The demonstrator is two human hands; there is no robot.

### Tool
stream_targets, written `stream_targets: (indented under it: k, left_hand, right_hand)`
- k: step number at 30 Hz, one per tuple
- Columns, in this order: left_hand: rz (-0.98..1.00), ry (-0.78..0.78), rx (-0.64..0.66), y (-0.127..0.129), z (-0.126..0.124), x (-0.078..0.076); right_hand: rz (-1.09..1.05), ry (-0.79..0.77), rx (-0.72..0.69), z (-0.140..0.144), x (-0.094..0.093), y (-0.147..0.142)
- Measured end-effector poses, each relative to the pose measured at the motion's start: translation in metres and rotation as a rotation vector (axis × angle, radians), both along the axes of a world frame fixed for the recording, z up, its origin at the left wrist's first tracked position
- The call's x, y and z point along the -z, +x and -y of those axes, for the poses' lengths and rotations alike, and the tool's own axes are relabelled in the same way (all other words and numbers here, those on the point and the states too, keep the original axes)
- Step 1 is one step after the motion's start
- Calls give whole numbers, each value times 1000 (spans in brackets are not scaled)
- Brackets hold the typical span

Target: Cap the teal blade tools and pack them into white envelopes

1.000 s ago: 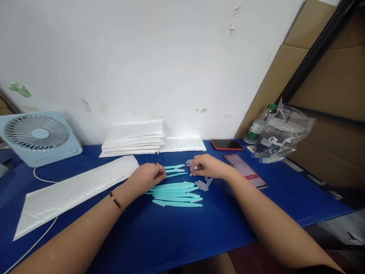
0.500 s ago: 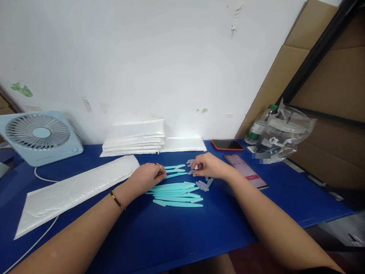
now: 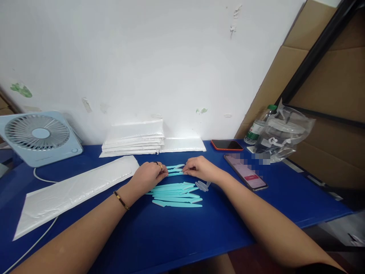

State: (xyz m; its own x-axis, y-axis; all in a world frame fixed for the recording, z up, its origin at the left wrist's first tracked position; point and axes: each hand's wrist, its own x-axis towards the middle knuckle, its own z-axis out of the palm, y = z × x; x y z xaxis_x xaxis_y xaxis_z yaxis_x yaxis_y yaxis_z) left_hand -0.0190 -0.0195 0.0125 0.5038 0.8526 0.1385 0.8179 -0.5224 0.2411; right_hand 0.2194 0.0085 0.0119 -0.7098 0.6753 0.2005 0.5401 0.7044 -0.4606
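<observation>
My left hand [image 3: 149, 176] is closed, with thumb and fingertips pinching the left end of a turquoise eyebrow razor [image 3: 175, 174]. At that razor's right end, my right hand [image 3: 200, 168] is closed in a pinch around a small clear blade cap, which the fingers almost wholly hide. Just beyond, more turquoise razors [image 3: 178, 166] lie between the two hands. Nearer to me is a loose row of several turquoise razors [image 3: 177, 198], side by side on the blue table. Several clear caps [image 3: 202, 186] lie by the row's right end, partly under my right hand.
White padded envelopes are stacked [image 3: 132, 135] against the wall, and one long envelope [image 3: 82, 192] lies at left. A light blue fan [image 3: 40, 135] stands far left. Two phones, one lit [image 3: 245, 171] and one orange-edged [image 3: 226, 145], a bottle [image 3: 258, 127] and a bagged cup [image 3: 282, 135] are at right.
My right hand has moved left from the scattered caps to the end of the razor in my left hand. My left hand has hardly moved.
</observation>
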Motion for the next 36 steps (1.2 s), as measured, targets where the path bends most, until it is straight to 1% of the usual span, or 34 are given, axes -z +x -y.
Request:
stream_targets:
  k: [2, 4, 8, 9, 11, 13, 17, 20, 23, 28, 33, 36]
  left_hand:
    - [33, 32, -20, 0, 1, -1]
    - [69, 23, 0, 0, 3, -3]
    - [106, -157, 113, 2, 10, -7]
    - [109, -202, 124, 3, 11, -7]
    - [113, -263, 108, 3, 12, -7]
    - [107, -282, 68, 1, 12, -7]
    - [78, -244, -15, -4, 9, -5]
    - [78, -226, -52, -7, 8, -3]
    - [90, -211, -57, -6, 7, 0]
    - [87, -189, -49, -3, 7, -1]
    - [50, -116, -44, 0, 7, 0]
    - [16, -57, -70, 0, 6, 1]
  right_hand:
    - [-15, 8, 29, 1, -5, 4]
    - [-2, -52, -22, 3, -14, 12]
    - [142, -285, -245, 7, -31, 28]
    - [166, -317, -266, 7, -32, 31]
    - [181, -342, -262, 7, -32, 33]
    - [171, -335, -217, 5, -29, 34]
    - [148, -267, -93, -2, -21, 37]
    - [139, -222, -36, -7, -17, 37]
    - [115, -224, -16, -7, -16, 35]
    - [97, -239, -27, -2, -16, 27]
    - [57, -151, -19, 2, -7, 8]
    - [32, -78, 15, 2, -5, 2]
